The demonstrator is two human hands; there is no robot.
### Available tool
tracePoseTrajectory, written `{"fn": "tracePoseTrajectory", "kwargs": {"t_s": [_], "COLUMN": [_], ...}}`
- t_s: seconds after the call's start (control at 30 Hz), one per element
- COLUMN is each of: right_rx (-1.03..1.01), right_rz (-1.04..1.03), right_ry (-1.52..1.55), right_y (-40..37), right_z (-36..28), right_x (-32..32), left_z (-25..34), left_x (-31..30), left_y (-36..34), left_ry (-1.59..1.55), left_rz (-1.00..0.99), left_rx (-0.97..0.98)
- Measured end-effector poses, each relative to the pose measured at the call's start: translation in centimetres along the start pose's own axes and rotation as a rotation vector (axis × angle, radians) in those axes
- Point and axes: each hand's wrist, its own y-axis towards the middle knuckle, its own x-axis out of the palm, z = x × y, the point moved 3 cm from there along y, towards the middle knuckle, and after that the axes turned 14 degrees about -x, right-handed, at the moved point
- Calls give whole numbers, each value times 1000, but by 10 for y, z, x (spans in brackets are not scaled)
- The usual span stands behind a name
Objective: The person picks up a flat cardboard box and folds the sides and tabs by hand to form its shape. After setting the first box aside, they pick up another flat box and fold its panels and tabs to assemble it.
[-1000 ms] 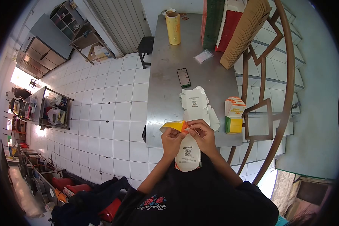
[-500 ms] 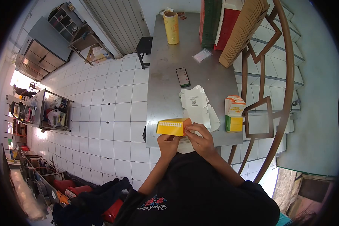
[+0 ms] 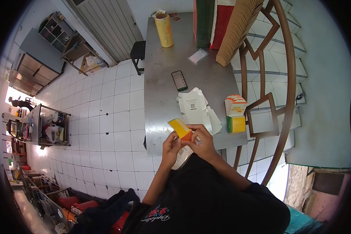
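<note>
A small yellow and orange cardboard box (image 3: 180,128) is held up between both hands over the near edge of the metal table. My left hand (image 3: 171,149) grips its lower left side, fingers closed. On the orange end, the fingers of my right hand (image 3: 202,142) are bent and pinching the cardboard. White box panels (image 3: 183,156) hang below the hands, close to the black shirt. Just beyond lie flat white box blanks (image 3: 199,109), the top one printed with a QR code. A folded box (image 3: 236,124) in yellow, green and orange stands at the right with its lid up.
On the metal table (image 3: 156,93) lie a phone (image 3: 179,80) and a small clear plastic packet (image 3: 198,56). A yellow wrap roll (image 3: 164,31) stands at the back, beside stacked cardboard (image 3: 238,33). A brown stair railing (image 3: 290,78) borders the right side; a black stool (image 3: 138,52) stands left.
The box has turned from roughly level to tilted, its orange end now pointing down toward me. My right hand has moved lower along that end. The whole view has shifted slightly.
</note>
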Motion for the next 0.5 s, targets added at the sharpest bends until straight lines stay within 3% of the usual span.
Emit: {"fn": "tracePoseTrajectory", "kwargs": {"t_s": [0.07, 0.13, 0.2, 0.27, 0.33, 0.4, 0.43, 0.5], "right_rx": [-74, -122, -169, -123, -72, 311, 439, 456], "right_rz": [83, 44, -182, -92, -4, 297, 317, 288], "right_ry": [-198, -242, -24, 163, 349, 472, 352, 524], "right_y": [-5, 3, 6, 1, 0, -1, -5, -7], "right_z": [10, 3, 3, 26, 47, 72, 78, 81], "right_x": [-1, -8, -10, -19, -23, -31, -27, -21], "left_z": [2, -1, -6, 4, 8, 13, 13, 9], "left_x": [7, 2, -2, -8, -13, -7, -4, 8], "left_y": [1, 2, -1, -5, -6, -7, -8, -9], "left_ry": [-93, 360, 316, 409, 478, 569, 567, 543], "left_rz": [-47, 46, 142, 340, 361, 195, 197, -68], "left_rx": [58, 274, 264, 259, 351, 512, 515, 519]}}
